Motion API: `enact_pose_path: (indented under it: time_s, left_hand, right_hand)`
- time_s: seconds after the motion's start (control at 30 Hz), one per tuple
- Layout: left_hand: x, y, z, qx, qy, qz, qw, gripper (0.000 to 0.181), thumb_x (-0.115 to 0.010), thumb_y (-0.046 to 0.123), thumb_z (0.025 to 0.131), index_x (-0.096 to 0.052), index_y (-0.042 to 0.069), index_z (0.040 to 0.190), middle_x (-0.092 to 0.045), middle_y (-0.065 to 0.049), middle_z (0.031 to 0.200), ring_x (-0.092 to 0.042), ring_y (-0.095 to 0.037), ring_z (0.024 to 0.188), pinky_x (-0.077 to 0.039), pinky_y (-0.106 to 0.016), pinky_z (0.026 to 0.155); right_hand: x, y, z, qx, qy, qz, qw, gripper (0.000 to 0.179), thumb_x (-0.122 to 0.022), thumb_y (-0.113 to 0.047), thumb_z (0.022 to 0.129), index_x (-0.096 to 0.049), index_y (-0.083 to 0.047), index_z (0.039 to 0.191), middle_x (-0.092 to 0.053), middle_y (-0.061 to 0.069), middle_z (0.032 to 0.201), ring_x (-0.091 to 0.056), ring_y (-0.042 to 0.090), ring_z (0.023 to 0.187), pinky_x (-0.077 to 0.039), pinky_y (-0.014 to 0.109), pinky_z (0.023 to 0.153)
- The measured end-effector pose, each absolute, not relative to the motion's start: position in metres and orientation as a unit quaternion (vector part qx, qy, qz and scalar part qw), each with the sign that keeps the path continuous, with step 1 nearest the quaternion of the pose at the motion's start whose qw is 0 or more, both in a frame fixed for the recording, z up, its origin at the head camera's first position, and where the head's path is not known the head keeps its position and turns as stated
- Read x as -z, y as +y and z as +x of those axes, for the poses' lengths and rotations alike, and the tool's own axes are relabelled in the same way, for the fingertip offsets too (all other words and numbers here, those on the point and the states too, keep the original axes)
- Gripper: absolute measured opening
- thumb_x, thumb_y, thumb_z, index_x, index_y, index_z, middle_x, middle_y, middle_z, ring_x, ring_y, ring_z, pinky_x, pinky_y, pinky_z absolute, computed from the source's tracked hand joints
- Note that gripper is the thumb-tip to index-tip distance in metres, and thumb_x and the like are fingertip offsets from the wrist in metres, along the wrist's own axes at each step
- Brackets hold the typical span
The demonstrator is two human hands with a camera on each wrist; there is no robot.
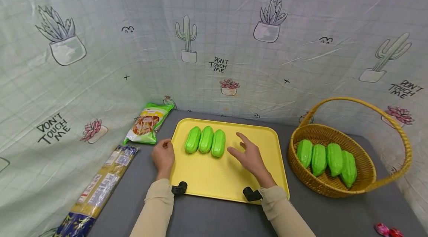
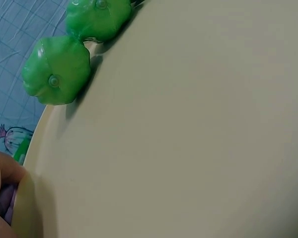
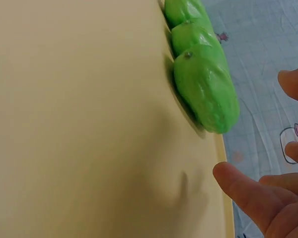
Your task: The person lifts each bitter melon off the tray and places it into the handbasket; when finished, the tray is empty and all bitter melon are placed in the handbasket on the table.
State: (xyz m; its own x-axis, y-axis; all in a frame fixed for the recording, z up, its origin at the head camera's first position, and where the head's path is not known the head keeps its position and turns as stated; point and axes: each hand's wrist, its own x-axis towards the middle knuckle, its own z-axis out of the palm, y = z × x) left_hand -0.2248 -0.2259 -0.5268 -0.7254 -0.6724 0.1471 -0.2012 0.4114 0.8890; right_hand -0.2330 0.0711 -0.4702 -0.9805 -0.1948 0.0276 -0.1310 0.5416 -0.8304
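Note:
Three glossy, ribbed green gourds (image 1: 205, 139) lie side by side near the back of the yellow tray (image 1: 200, 177), left of its middle. My right hand (image 1: 249, 157) hovers over the tray to their right, thumb and fingers spread, holding nothing. In the right wrist view its fingers (image 3: 248, 193) are apart from the nearest gourd (image 3: 206, 89). My left hand (image 1: 164, 157) rests at the tray's left edge with its fingers loosely curled. The left wrist view shows those fingers (image 2: 7, 168) against the rim, partly out of frame, with no object visible in them.
A wicker basket (image 1: 329, 190) with a tall handle stands right of the tray, holding several more green gourds (image 1: 334, 159). On the left lie a green food packet (image 1: 147, 123) and a long noodle packet (image 1: 100, 188). Small red wrapped pieces (image 1: 382, 229) lie at the front right. Patterned sheeting encloses the table.

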Motion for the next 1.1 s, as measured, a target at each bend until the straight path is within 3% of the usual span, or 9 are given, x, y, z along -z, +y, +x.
enact_pose_path:
  time_s: [0.5, 0.9, 1.1]
  left_hand:
    - [0.525, -0.224, -0.224, 0.462, -0.805, 0.272, 0.253, 0.022, -0.059, 0.007, 0.098, -0.077, -0.001, 0.108, -0.076, -0.023, 0.101, -0.070, -0.040, 0.092, -0.055, -0.053, 0.084]
    - [0.526, -0.225, -0.223, 0.464, -0.802, 0.274, 0.259, 0.022, -0.059, 0.007, 0.098, -0.077, -0.001, 0.108, -0.076, -0.023, 0.101, -0.071, -0.039, 0.092, -0.055, -0.052, 0.085]
    - [0.526, -0.225, -0.225, 0.458, -0.802, 0.271, 0.269, 0.020, -0.061, 0.006, 0.096, -0.078, -0.001, 0.105, -0.077, -0.022, 0.098, -0.071, -0.038, 0.090, -0.055, -0.053, 0.083]
  right_hand:
    - [0.475, 0.045, -0.250, 0.492, 0.863, -0.089, 0.076, 0.081, -0.074, -0.045, 0.092, -0.037, -0.019, 0.159, -0.032, 0.019, 0.166, -0.048, 0.048, 0.140, -0.052, 0.058, 0.104]
    - [0.481, 0.032, -0.257, 0.474, 0.871, -0.089, 0.091, 0.080, -0.075, -0.038, 0.092, -0.036, -0.019, 0.160, -0.036, 0.023, 0.163, -0.047, 0.048, 0.141, -0.053, 0.058, 0.102]
    - [0.481, 0.029, -0.259, 0.464, 0.875, -0.102, 0.094, 0.081, -0.076, -0.036, 0.092, -0.037, -0.015, 0.159, -0.029, 0.023, 0.166, -0.047, 0.050, 0.140, -0.051, 0.058, 0.105]
